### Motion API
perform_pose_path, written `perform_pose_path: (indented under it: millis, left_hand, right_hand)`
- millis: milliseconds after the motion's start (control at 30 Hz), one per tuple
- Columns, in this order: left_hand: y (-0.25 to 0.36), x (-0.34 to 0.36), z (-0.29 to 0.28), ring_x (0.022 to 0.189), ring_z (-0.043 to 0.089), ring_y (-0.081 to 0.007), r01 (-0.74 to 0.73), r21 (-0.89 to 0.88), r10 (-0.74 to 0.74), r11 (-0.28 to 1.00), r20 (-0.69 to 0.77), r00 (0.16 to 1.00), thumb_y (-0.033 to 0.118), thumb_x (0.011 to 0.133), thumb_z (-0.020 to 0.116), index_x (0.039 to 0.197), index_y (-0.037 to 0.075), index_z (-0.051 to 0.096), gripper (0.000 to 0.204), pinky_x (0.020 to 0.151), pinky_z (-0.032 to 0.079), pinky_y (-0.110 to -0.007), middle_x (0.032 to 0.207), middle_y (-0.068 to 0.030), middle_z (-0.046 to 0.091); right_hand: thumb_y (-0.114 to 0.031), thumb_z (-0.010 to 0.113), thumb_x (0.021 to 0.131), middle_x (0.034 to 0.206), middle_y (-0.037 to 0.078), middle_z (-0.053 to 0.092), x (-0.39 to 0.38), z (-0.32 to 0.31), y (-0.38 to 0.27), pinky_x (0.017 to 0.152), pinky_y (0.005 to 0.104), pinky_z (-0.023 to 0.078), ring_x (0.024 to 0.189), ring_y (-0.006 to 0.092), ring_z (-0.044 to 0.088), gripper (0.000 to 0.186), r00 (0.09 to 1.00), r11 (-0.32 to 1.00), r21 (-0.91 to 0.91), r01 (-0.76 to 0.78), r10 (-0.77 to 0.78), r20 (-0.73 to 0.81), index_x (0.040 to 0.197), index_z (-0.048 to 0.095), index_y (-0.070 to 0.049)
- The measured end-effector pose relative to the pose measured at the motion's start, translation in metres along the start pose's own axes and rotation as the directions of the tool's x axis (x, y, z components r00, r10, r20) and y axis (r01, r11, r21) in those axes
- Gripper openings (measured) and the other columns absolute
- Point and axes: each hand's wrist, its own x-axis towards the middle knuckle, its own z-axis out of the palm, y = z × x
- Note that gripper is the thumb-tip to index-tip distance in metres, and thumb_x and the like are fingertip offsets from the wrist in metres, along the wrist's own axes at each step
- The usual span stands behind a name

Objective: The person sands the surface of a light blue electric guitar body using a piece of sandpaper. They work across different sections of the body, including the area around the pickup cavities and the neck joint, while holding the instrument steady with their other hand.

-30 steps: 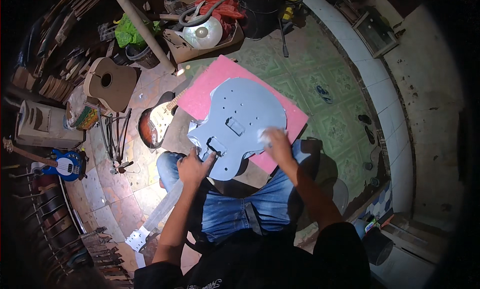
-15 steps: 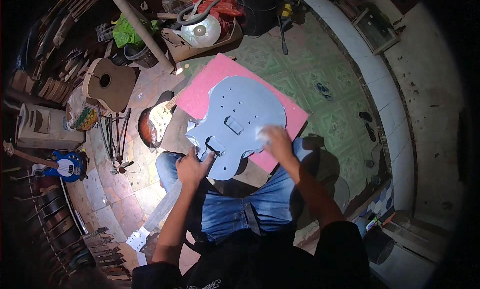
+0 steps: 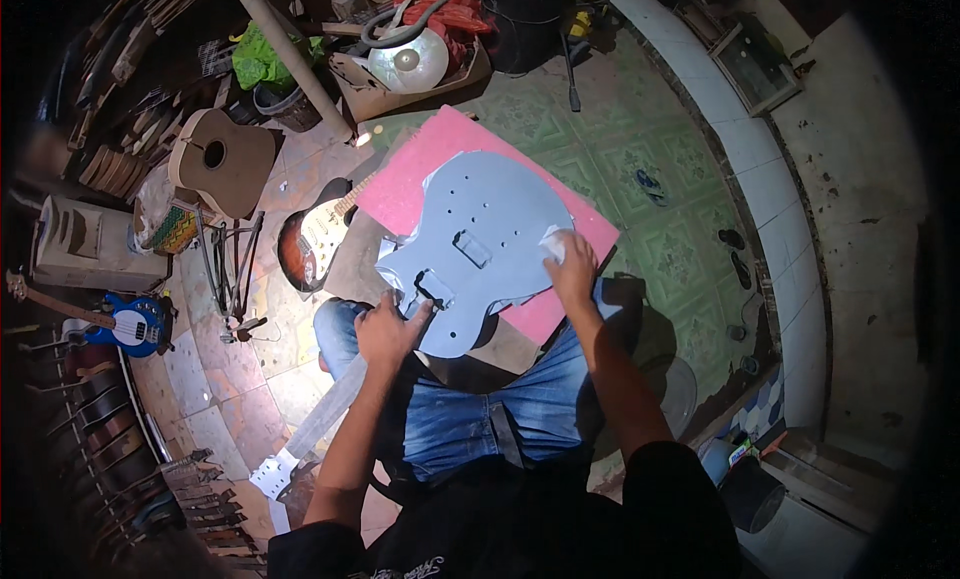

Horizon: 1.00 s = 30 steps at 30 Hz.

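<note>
A person's left hand [image 3: 390,329] rests on a grey guitar body [image 3: 500,201] while the right hand [image 3: 573,271] holds a white pad [image 3: 552,243] against it, a sunburst guitar [image 3: 313,241] lying beyond the left.

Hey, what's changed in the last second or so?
The right hand has slid the white pad up and to the right, toward the edge of the grey guitar body. Nothing was visibly let go. The left hand stays on the body's lower left; the pink board stays beneath.
</note>
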Motion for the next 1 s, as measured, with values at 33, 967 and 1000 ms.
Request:
perform_pose_path:
  millis: [33,967,1000]
  left_hand:
    - [0.001,0.0,0.0,0.099,0.075,-0.0388,-0.001,0.0,0.001,1.0,0.001,1.0,0.076,0.087,0.064,0.127,-0.002,0.065,0.088,0.105,0.046,-0.05,0.097,-0.0231,0.077]
    - [0.0,0.0,-0.002,0.1,0.075,-0.0382,-0.034,-0.038,0.034,0.999,-0.014,0.999,0.074,0.087,0.066,0.117,0.0,0.067,0.08,0.103,0.045,-0.05,0.1,-0.0237,0.077]
    - [0.0,-0.002,-0.001,0.1,0.075,-0.0382,-0.039,-0.036,0.039,0.999,-0.005,0.999,0.074,0.087,0.066,0.117,0.0,0.067,0.08,0.103,0.045,-0.05,0.1,-0.0237,0.077]
  right_hand:
    - [-0.014,0.085,0.071,0.13,0.009,0.066,-0.008,0.004,-0.005,0.108,0.0526,0.041,0.122,0.0322,0.059,0.053,1.0,0.997,-0.068,-0.027,0.027,0.0,0.121,0.07,-0.017]
    - [-0.01,0.083,0.069,0.123,0.013,0.069,-0.03,0.009,-0.05,0.105,0.0491,0.048,0.118,0.035,0.064,0.055,0.931,0.938,0.148,0.313,-0.334,0.145,0.123,0.07,-0.015]
    - [-0.01,0.084,0.07,0.123,0.015,0.069,-0.017,0.009,-0.03,0.101,0.0493,0.051,0.116,0.0374,0.064,0.052,0.982,0.98,0.077,0.186,-0.188,0.015,0.12,0.07,-0.012]
